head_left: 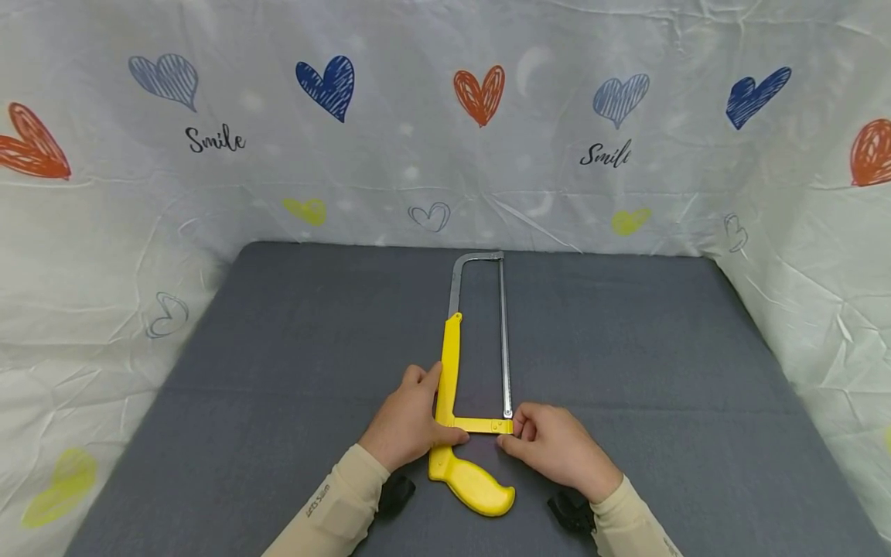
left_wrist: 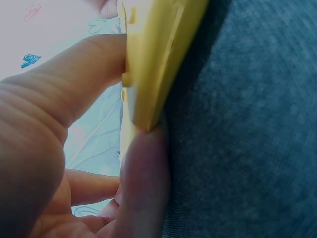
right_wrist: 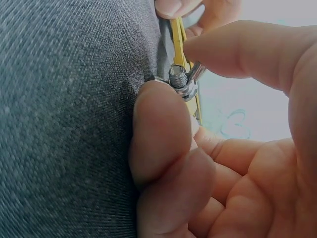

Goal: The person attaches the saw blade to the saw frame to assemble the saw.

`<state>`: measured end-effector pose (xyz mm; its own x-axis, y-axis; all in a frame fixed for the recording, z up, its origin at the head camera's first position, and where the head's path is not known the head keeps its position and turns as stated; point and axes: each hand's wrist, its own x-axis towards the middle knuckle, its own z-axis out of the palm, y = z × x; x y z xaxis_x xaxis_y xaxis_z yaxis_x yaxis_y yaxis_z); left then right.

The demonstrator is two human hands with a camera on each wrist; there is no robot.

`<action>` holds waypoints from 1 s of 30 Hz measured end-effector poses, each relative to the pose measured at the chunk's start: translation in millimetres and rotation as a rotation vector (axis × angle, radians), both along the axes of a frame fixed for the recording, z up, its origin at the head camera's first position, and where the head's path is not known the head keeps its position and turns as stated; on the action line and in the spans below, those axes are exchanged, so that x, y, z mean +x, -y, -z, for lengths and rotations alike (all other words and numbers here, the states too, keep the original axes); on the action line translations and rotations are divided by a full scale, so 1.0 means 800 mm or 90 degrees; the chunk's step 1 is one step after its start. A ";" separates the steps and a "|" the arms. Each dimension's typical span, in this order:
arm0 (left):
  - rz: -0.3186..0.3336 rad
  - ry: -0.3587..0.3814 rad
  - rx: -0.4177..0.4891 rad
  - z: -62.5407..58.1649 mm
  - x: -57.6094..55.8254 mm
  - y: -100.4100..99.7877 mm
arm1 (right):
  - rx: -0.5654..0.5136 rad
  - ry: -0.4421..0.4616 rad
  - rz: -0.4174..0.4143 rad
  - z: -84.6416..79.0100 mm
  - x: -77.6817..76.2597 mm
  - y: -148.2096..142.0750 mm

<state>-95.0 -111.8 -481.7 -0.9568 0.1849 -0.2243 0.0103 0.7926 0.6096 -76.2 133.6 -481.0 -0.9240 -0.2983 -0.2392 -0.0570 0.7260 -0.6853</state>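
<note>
A hacksaw (head_left: 452, 352) with a yellow frame and a grey metal bow lies flat on the dark cloth, its yellow handle (head_left: 480, 489) toward me. Its narrow blade (head_left: 505, 340) runs along the right side. My left hand (head_left: 407, 424) grips the frame just above the handle, thumb across the top and fingers at the left edge. At the blade's near end, my right hand (head_left: 560, 449) pinches a metal wing nut (right_wrist: 188, 92) between thumb and forefinger. A threaded bolt end (right_wrist: 177, 75) sticks out of the nut in the right wrist view.
Dark grey cloth (head_left: 299, 333) covers the table. A white sheet (head_left: 397, 147) printed with hearts hangs behind and at both sides. Black wrist-worn devices (head_left: 572, 510) show beneath both wrists.
</note>
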 end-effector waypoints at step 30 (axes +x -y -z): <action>-0.004 0.010 0.004 -0.001 -0.002 0.000 | -0.042 -0.002 -0.002 0.000 0.003 -0.002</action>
